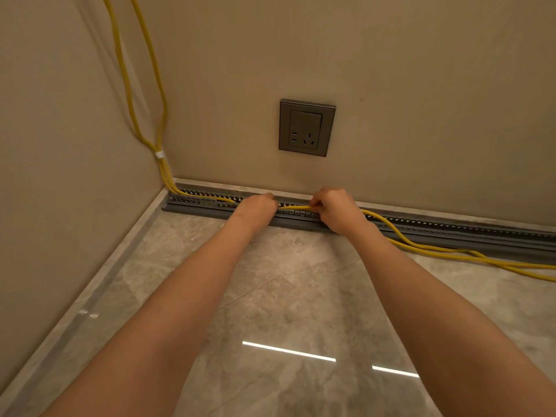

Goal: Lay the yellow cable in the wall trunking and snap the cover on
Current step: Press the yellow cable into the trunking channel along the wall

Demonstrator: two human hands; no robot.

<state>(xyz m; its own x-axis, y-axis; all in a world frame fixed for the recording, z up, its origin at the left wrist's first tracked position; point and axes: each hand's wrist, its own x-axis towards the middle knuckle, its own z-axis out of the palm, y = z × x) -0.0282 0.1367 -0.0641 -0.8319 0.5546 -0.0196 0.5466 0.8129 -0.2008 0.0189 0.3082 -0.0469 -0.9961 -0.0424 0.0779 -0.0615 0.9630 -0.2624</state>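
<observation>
A grey slotted trunking [451,225] runs along the foot of the back wall, open, with no cover on it. The yellow cable [296,207], two or three strands, comes down the left corner, enters the trunking's left end and lies in the channel. My left hand [258,204] rests on the trunking with fingers curled over the cable. My right hand [334,206] pinches the cable just to the right of it. Past my right hand the cable leaves the trunking and trails over the floor [451,254] to the right.
A grey wall socket [307,127] sits on the back wall above my hands. A white tie [159,154] binds the cable strands in the left corner. The glossy marble floor [285,296] spreads in front of the trunking.
</observation>
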